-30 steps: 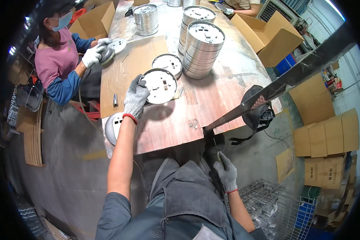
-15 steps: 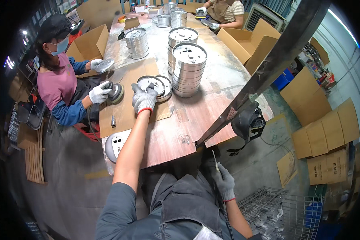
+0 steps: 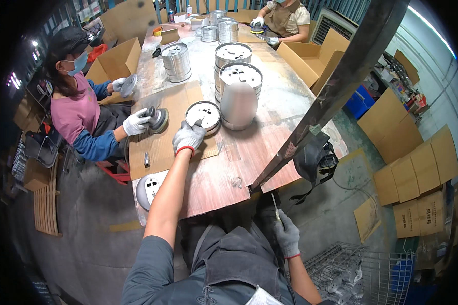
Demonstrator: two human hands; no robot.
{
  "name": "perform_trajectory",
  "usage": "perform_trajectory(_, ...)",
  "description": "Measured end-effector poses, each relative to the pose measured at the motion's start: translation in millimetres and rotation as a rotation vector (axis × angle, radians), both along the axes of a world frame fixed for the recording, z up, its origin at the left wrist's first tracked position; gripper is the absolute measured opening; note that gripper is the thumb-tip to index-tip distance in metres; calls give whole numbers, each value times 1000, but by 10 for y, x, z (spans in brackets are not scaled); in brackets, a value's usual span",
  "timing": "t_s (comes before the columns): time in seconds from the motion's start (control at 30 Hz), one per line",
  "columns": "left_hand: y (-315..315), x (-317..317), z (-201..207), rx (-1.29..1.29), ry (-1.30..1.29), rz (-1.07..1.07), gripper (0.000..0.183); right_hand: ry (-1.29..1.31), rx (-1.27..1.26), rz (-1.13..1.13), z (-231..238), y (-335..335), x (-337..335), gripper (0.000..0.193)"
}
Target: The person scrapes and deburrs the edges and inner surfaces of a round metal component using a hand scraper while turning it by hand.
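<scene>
Grip of right hand [image 3: 288,235] is closed around tool [image 3: 277,214].

Red-cuffed grey gloves [image 3: 190,137], apparently a dark apron [image 3: 241,274]

Left fingers [image 3: 200,124] at near rim of round metal dish [image 3: 203,110]. Just right beyond them, tall stack [image 3: 240,74] blocks way. Left: co-worker's sander [image 3: 160,121] near, leaving narrow gap; beyond-left, passage over cardboard sheet [image 3: 180,96] to shorter stack [image 3: 177,66]. Toward body and right, open surface [image 3: 219,178] up to slanted post [image 3: 315,96]. Right fingers [image 3: 282,219]: thin tool [image 3: 275,205] juts ahead; post foot, black strapped headgear [image 3: 309,163] beyond; open air rightward; wire basket [image 3: 379,272] lower right.
</scene>
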State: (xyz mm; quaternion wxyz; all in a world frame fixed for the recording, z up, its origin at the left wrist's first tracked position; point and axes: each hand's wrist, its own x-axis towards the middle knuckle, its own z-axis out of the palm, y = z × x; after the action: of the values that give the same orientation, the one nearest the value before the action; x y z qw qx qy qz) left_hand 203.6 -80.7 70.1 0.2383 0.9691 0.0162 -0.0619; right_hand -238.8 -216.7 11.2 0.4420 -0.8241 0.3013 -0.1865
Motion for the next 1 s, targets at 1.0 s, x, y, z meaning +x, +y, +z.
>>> perform_trajectory(1.0, 2038, -1560, -186, 9, -735, -217, 90, -197, -43, 122, -132, -48, 171, 49)
